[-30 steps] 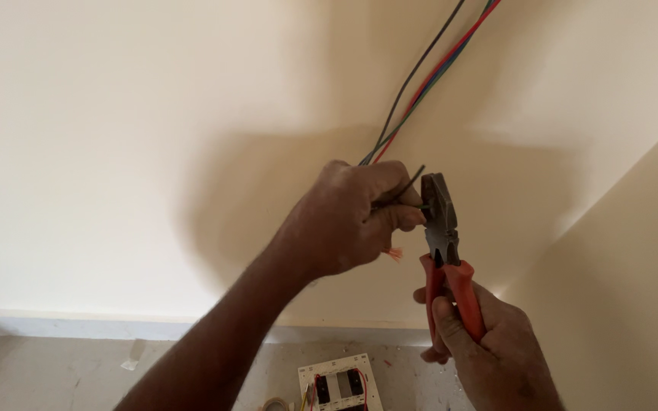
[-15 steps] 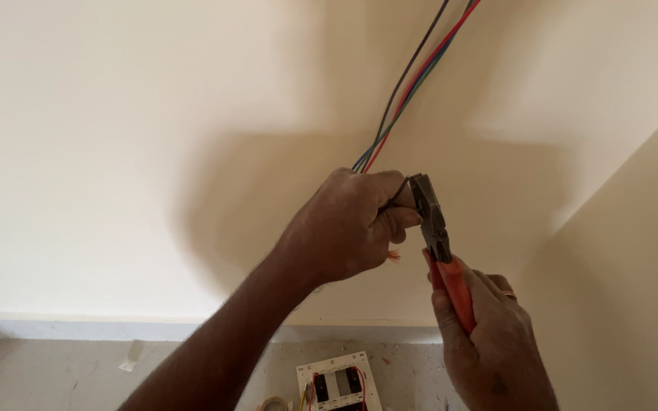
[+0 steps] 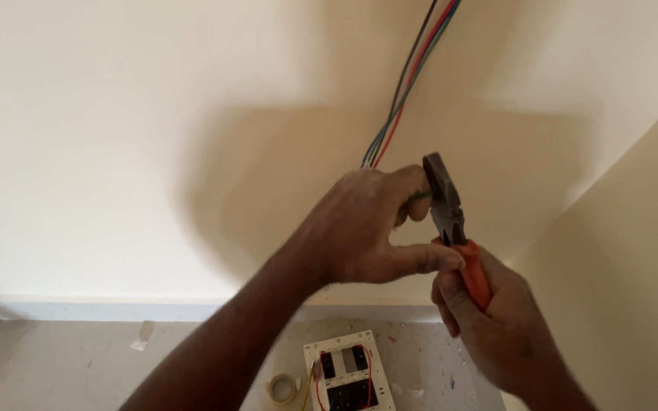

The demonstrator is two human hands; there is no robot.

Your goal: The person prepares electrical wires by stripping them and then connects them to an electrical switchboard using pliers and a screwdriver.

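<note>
Head view: I see my left hand (image 3: 367,228) closed around the ends of a bundle of coloured wires (image 3: 409,76) that hangs down a cream wall, one green strand pinched at the fingertips. My right hand (image 3: 496,327) is wrapped tight on the orange handles of the pliers (image 3: 447,209), whose dark head sits against that strand, just beside my left thumb. On the floor below lie a white switch plate (image 3: 348,373) and a tape roll (image 3: 283,388). I judge that squeezing too hard could sever the conductor, and the head could nip my thumb.
</note>
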